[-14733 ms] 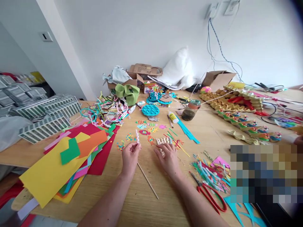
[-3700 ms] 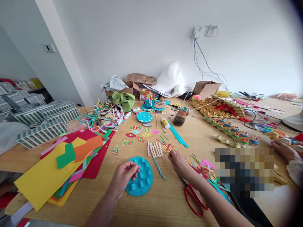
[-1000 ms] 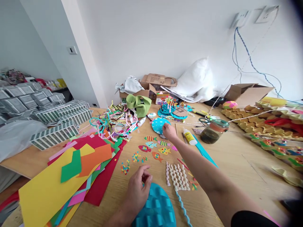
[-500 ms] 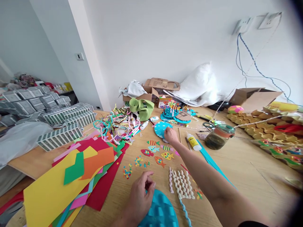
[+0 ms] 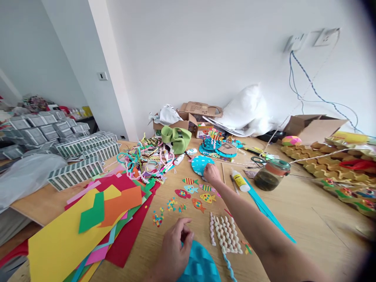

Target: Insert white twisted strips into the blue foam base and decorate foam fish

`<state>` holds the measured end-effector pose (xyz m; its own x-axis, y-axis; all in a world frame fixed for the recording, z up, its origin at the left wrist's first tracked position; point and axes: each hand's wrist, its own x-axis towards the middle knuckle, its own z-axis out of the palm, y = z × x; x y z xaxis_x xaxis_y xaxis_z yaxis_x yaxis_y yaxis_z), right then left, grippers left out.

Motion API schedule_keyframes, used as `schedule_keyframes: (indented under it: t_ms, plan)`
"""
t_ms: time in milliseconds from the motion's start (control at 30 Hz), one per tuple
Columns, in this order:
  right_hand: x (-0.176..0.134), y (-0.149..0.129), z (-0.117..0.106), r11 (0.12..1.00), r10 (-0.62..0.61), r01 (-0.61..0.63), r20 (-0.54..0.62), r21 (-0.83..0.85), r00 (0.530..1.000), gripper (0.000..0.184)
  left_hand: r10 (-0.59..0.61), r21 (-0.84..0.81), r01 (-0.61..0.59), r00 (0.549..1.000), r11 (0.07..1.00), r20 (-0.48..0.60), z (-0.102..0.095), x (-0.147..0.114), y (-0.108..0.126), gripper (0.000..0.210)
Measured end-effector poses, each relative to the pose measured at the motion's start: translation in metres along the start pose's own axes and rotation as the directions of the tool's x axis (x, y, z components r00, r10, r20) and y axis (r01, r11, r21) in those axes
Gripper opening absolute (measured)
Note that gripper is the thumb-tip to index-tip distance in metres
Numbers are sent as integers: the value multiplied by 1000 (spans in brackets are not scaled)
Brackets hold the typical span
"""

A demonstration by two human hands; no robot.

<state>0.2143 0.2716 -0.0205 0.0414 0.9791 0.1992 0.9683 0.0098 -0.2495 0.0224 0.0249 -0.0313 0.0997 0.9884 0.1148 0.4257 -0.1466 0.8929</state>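
My left hand (image 5: 176,248) lies over the left edge of a blue disc with a raised folded surface (image 5: 202,264). Its fingers curl loosely, with a gap between thumb and index finger, and nothing shows in them. My right hand (image 5: 212,173) is stretched forward, closed, at the right edge of a blue disc with white dots (image 5: 199,163). Its fingertips are hidden, so any held item cannot be seen. Several patterned paper fish (image 5: 197,204) lie between the hands. Twisted pale yarn strands (image 5: 226,233) lie right of the folded disc.
Stacked coloured sheets (image 5: 64,231) spread at the left, beyond small confetti dots (image 5: 158,217). A glue bottle (image 5: 241,180), blue strips (image 5: 267,209) and a lidded glass jar (image 5: 272,176) stand or lie at right. Behind are a craft scrap pile (image 5: 147,156) and egg trays (image 5: 320,162).
The view has tilted slightly upward, so the scene sits a little lower. My right hand stays at the dotted disc and my left hand stays over the folded disc.
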Motion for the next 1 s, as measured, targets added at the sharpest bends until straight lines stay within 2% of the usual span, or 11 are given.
schedule_keyframes:
  t_ms: [233, 467, 633, 733, 800, 867, 933, 1000]
  plan:
    - [-4, 6, -11, 999, 1, -2, 19, 49, 1000, 26, 6, 17, -6, 1000, 1000, -12, -2, 2, 0, 29]
    - [-15, 10, -51, 995, -7, 6, 10, 103, 1000, 37, 28, 17, -27, 1000, 999, -11, -6, 3, 6, 30]
    - [-54, 19, -91, 988, -8, 11, -21, 157, 1000, 36, 106, 69, -102, 993, 992, -49, -11, 4, 7, 29]
    - [-95, 27, -112, 949, -52, 71, -70, 308, 996, 26, 144, 94, -138, 988, 986, -60, -12, 5, 6, 29]
    - [-125, 32, -119, 926, -73, 69, -3, 372, 997, 21, 164, 95, -158, 985, 983, -62, -13, 6, 6, 28]
    - [-152, 37, -118, 925, -62, 10, 125, 381, 990, 16, 179, 105, -171, 982, 980, -69, -12, 7, 6, 28]
    - [-174, 42, -113, 935, -34, -67, 277, 348, 960, 13, 192, 107, -183, 978, 977, -79, -13, 7, 5, 27]
    - [-194, 45, -105, 944, 9, -133, 379, 302, 925, 11, 196, 112, -186, 977, 976, -83, -13, 7, 5, 27]
